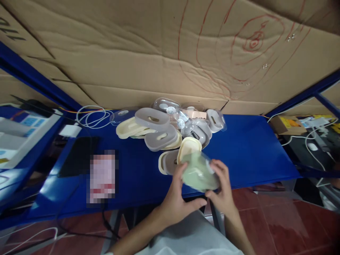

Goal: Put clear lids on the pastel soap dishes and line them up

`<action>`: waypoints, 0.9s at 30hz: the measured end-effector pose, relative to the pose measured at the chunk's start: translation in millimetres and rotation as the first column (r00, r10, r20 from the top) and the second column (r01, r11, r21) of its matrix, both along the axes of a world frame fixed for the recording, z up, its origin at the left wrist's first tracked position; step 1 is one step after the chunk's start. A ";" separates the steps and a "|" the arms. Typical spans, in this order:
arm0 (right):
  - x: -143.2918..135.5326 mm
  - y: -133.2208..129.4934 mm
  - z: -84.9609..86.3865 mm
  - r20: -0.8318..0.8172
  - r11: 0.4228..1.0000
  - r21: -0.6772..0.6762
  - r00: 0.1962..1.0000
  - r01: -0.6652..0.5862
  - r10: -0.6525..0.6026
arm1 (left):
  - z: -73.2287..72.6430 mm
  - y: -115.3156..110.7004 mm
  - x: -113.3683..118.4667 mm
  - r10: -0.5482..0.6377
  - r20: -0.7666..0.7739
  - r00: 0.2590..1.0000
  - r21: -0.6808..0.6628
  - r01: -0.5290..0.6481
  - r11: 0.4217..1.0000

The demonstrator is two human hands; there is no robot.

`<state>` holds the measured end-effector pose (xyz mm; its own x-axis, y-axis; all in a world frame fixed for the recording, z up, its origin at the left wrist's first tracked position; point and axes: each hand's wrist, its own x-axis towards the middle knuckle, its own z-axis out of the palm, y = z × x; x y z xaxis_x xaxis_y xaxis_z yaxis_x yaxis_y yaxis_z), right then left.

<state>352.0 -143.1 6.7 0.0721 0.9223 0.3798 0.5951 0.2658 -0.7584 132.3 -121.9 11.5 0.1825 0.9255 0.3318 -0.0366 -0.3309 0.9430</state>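
Note:
A pale green soap dish (199,173), oval with a clear glossy cover over it, is held between my two hands above the table's front edge. It is slightly blurred. My left hand (182,193) has its fingers against the dish's left side, thumb stretched out below it. On the right side, my right hand (221,187) grips it with fingers over the far edge and thumb underneath. Just beyond the dish lie a cream soap dish (189,143) and a grey soap dish (170,162), partly hidden.
Behind my hands is a pile of grey dishes (152,118), cream dishes (127,129) and clear lids (166,105) on the blue table (249,148). A coiled white cable (92,117) and a blurred-out pink item (102,179) lie left. A cardboard wall (132,53) stands behind.

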 end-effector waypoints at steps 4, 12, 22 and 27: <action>-43.8 30.2 22.8 -0.094 0.995 0.025 0.991 -0.093 0.095 | -1.2 13.7 -13.3 0.174 0.079 0.982 -0.093 -0.167 0.982; -80.7 96.6 56.3 0.176 0.807 0.064 0.803 -0.587 0.570 | -11.8 29.6 -54.9 0.456 0.041 0.889 -0.171 -0.443 0.880; -84.3 197.3 84.5 0.424 0.934 0.057 0.856 -0.352 0.297 | -21.4 43.1 -52.2 0.496 0.109 0.861 -0.261 -0.457 0.850; -86.1 161.4 79.8 0.471 0.770 -0.042 0.667 -0.637 0.578 | -28.7 38.7 -53.3 0.520 0.190 0.833 -0.270 -0.465 0.843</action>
<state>265.9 18.3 86.4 -0.6865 0.6483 0.3294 0.5210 0.7545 -0.3990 79.0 -83.2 -17.2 -0.3784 0.9205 0.0975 -0.1600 -0.1688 0.9726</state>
